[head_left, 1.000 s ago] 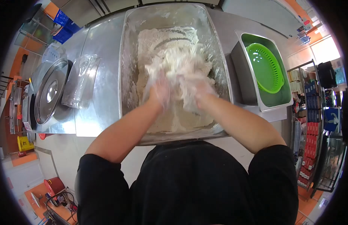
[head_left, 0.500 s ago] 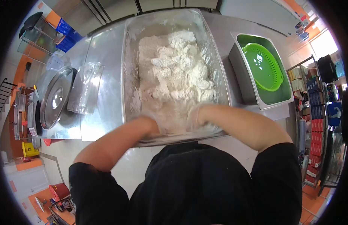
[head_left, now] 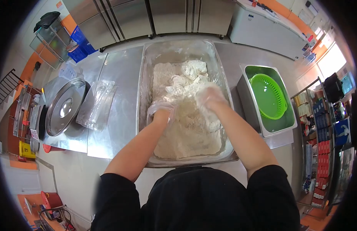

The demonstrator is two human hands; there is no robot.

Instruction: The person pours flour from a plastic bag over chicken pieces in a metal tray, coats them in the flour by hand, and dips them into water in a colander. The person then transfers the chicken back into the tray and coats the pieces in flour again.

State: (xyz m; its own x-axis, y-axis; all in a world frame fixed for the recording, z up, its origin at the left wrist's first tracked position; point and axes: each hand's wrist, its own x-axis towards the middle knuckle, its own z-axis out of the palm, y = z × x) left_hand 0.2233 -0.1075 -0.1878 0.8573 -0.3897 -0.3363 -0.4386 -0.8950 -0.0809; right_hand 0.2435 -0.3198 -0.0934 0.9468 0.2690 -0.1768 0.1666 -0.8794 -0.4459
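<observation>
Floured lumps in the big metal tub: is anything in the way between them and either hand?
Nothing visible, apart from what looks like a thin clear glove on the left hand. It and the blurred right hand are both inside the tub, with the floured lumps mostly ahead of them.

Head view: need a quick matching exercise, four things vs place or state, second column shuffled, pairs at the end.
1. floury pieces
2. green basket
3. clear plastic
4. left hand

A. inside the smaller metal container
B. in thin see-through plastic
C. heaped in the large metal tub
D. on the table, beside the round metal tray

Pairs: 1-C, 2-A, 3-D, 4-B
</observation>
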